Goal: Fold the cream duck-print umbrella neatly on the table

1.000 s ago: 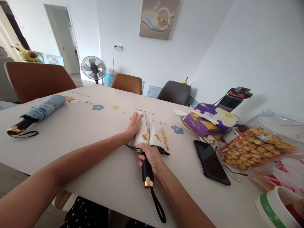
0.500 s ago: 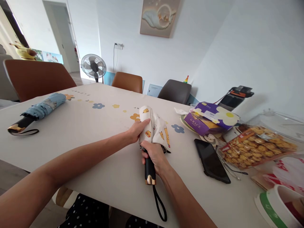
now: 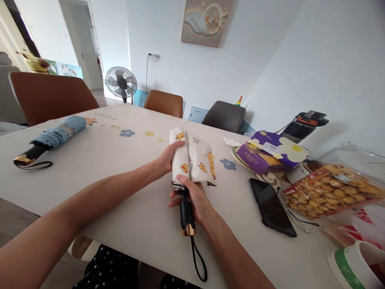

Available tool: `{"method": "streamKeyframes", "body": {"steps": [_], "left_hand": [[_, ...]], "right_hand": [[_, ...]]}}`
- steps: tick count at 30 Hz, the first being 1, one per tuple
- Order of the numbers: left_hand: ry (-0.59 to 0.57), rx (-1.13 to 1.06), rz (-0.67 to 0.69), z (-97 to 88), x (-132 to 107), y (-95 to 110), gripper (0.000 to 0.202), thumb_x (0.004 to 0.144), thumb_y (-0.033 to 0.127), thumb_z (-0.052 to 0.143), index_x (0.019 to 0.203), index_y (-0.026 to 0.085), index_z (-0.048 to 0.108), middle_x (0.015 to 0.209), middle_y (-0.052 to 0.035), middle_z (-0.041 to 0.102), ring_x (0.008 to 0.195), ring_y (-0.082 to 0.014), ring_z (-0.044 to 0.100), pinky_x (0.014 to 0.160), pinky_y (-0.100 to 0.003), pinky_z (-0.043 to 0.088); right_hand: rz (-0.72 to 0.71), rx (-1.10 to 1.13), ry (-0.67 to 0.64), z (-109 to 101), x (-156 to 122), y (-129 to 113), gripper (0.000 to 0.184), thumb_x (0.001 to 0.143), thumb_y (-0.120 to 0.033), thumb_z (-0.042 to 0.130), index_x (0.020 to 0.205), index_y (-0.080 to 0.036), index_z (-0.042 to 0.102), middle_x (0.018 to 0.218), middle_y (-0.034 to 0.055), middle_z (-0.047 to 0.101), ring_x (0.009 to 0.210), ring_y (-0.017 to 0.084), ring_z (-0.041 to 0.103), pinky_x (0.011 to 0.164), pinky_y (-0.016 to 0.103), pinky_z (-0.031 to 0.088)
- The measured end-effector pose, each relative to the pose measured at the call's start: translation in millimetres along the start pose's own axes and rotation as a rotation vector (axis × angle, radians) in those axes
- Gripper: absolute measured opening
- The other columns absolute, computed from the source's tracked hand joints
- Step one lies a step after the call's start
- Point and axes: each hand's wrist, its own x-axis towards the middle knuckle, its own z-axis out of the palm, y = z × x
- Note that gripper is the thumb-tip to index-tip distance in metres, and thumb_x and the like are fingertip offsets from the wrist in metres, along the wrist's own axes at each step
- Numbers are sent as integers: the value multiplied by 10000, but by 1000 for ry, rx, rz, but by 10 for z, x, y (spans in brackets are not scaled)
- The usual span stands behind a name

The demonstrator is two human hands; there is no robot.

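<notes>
Both hands hold a folded white umbrella (image 3: 195, 162) with small yellow cartoon prints, its black and gold handle pointing toward me and a black wrist strap hanging from the end. My left hand (image 3: 169, 155) grips the rolled fabric on its left side, thumb on top. Lower down, my right hand (image 3: 194, 196) wraps the base of the canopy near the handle, with its thumb across the fabric and fingers underneath. A loose flap of canopy spreads out to the right. On the left of the table lies a folded blue umbrella (image 3: 61, 131).
The white table (image 3: 129, 204) has flower prints. At right lie a black phone (image 3: 272, 206), a cable, a purple box (image 3: 261, 154), a pack of cookies (image 3: 333, 192) and a white-green roll (image 3: 345, 265). Chairs and a fan (image 3: 122, 82) stand beyond the table.
The loose flap has spread flatter and wider to the right of the roll. The umbrella's top leans a little more left, and my right hand's fingers have loosened around the handle's top.
</notes>
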Motion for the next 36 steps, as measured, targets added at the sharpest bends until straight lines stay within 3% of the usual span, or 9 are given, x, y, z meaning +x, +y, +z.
{"method": "streamKeyframes", "body": {"steps": [5,12,15,19,22,25,29,32,36], "left_hand": [[-4,-33,-40,-42,21,16,412,716,428,560,1019,149,565,827,-99,675,806,-271,641,787,-426,515],[-4,104,-115,-112,97,-93,485,722,536,523,994,138,569,866,-135,665,844,-282,630,762,-412,516],[185,467,35,-142,142,-65,544,729,538,531,1083,124,521,1073,-167,606,1000,-292,570,839,-403,471],[499,1095,463,-64,83,10,527,771,375,526,1231,147,407,1311,-133,444,1192,-268,416,966,-394,356],[307,1379,588,155,5,-28,368,796,270,470,1154,186,493,1224,-63,529,1121,-208,471,944,-335,375],[-64,1653,609,457,40,-154,322,809,198,422,1101,196,556,1175,-42,567,1129,-187,459,928,-299,376],[-506,1978,457,791,283,-330,432,801,104,380,1173,245,548,1154,-45,571,1072,-192,503,836,-289,408],[-581,2132,347,889,467,-425,398,776,135,462,1132,263,585,1101,-59,584,952,-199,555,747,-279,424],[-556,2156,423,847,609,-496,257,729,126,502,905,218,665,972,-54,615,911,-195,553,669,-260,413]], "right_hand": [[44,96,-52,52,22,-6,336,722,-318,630,983,-124,545,843,80,632,568,150,611,412,260,521],[98,126,0,-11,105,78,164,701,-269,617,700,-139,517,540,-54,473,320,18,287,273,164,314],[55,94,81,-53,155,98,180,666,-254,643,657,-140,503,573,-51,466,340,23,310,271,178,323],[58,147,126,-70,184,74,170,662,-235,648,676,-140,507,603,-39,474,368,27,329,294,180,353],[60,154,111,-73,185,61,165,660,-225,648,692,-137,512,611,-27,483,385,37,360,308,186,375],[37,151,86,-78,182,62,133,664,-200,620,697,-136,508,613,-19,490,406,49,396,329,192,394],[40,128,89,-80,169,55,104,656,-173,592,700,-135,506,618,-12,500,416,57,409,337,202,399],[33,128,92,-84,160,47,90,652,-156,566,719,-144,507,579,-28,481,406,60,401,338,205,399],[36,154,77,-94,166,52,100,645,-122,537,738,-150,515,540,-45,452,401,66,402,343,210,407]]}}
